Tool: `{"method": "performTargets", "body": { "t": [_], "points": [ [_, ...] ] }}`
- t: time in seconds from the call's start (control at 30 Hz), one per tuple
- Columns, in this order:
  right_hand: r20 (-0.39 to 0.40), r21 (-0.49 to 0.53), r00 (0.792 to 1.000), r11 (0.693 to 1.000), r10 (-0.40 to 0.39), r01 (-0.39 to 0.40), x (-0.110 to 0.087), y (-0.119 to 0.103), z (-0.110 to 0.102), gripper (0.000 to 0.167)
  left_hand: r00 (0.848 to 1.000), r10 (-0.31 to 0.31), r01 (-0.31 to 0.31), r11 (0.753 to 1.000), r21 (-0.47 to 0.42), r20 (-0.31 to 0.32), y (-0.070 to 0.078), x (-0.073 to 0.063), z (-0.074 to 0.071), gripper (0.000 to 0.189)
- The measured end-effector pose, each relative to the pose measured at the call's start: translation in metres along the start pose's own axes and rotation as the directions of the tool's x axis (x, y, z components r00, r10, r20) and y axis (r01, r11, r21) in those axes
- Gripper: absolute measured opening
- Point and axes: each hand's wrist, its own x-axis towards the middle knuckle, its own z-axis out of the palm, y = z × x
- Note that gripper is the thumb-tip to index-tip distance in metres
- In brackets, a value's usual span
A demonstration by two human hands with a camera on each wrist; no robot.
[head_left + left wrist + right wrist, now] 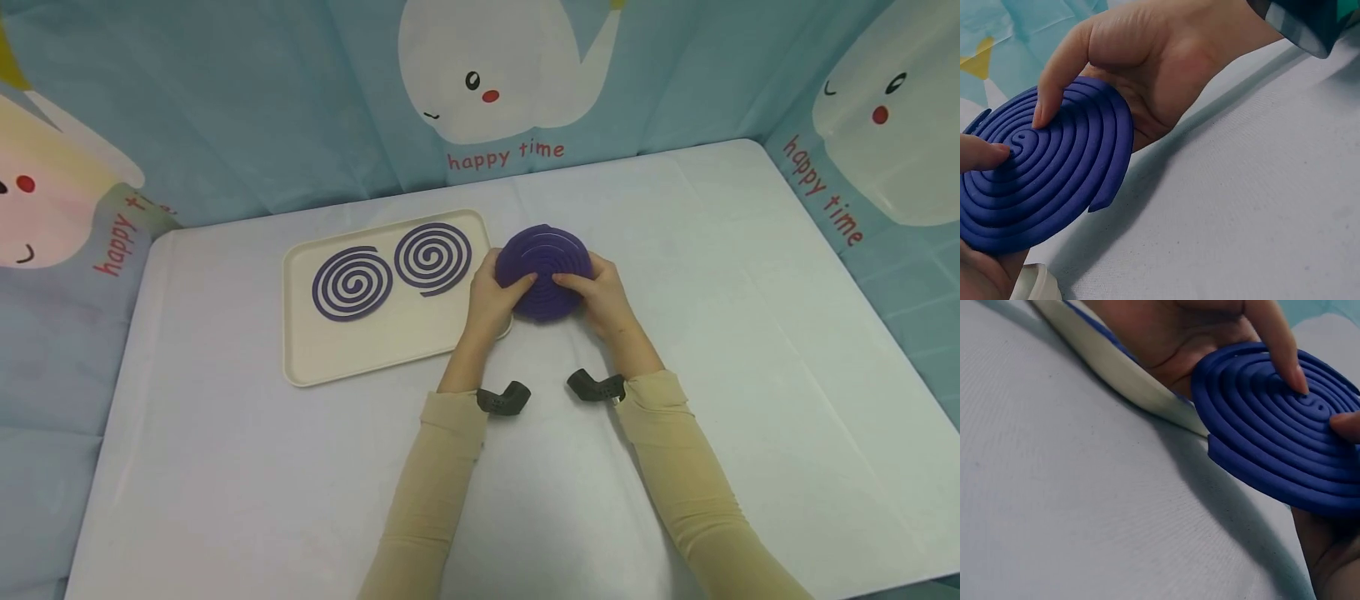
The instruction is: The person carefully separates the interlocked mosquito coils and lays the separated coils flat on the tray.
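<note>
Both hands hold a round purple mosquito coil (pixel 544 250), its rings packed tightly together. The left hand (pixel 489 298) grips its left side and the right hand (pixel 606 302) its right side. Each thumb presses on the upper face near the centre, while the other fingers are mostly hidden underneath. In the left wrist view the coil (pixel 1079 162) is tilted and raised over the table, with a loose outer end along its edge. The right wrist view shows the same coil (pixel 1260 425) with both thumb tips close to its middle.
A cream tray (pixel 375 363) stands left of the hands, partly behind the left wrist. On it lie two separated purple spirals, one at left (pixel 352 283) and one at right (pixel 432 258). A white cloth covers the table (pixel 750 333); printed blue curtains (pixel 300 108) hang behind.
</note>
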Motion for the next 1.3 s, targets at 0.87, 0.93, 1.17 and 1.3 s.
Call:
{"method": "performTargets", "body": {
  "t": [0.87,0.93,1.17,1.3],
  "points": [
    [-0.049,-0.175,0.998,0.984,-0.026,0.017,0.0017,0.0017,0.0002,0.046,0.996,-0.054,0.063,0.989,-0.133,0.068,0.0024,0.0012,-0.0038,0.043],
    [-0.042,-0.162,0.999,0.987,-0.018,0.010,0.0018,0.0012,0.0001,0.047,0.996,-0.053,0.063,0.987,-0.149,0.069,0.0024,0.0011,-0.0045,0.044],
    [-0.031,-0.108,0.999,0.994,0.023,-0.027,0.0027,0.0022,-0.0017,0.049,0.993,-0.059,0.073,0.987,-0.140,0.100,0.0009,0.0016,-0.0060,0.044],
    [-0.020,-0.062,0.999,0.998,0.030,-0.031,0.0023,0.0024,-0.0016,0.050,0.990,-0.076,0.092,0.986,-0.138,0.117,0.0009,0.0014,-0.0070,0.046]
  ]
}}
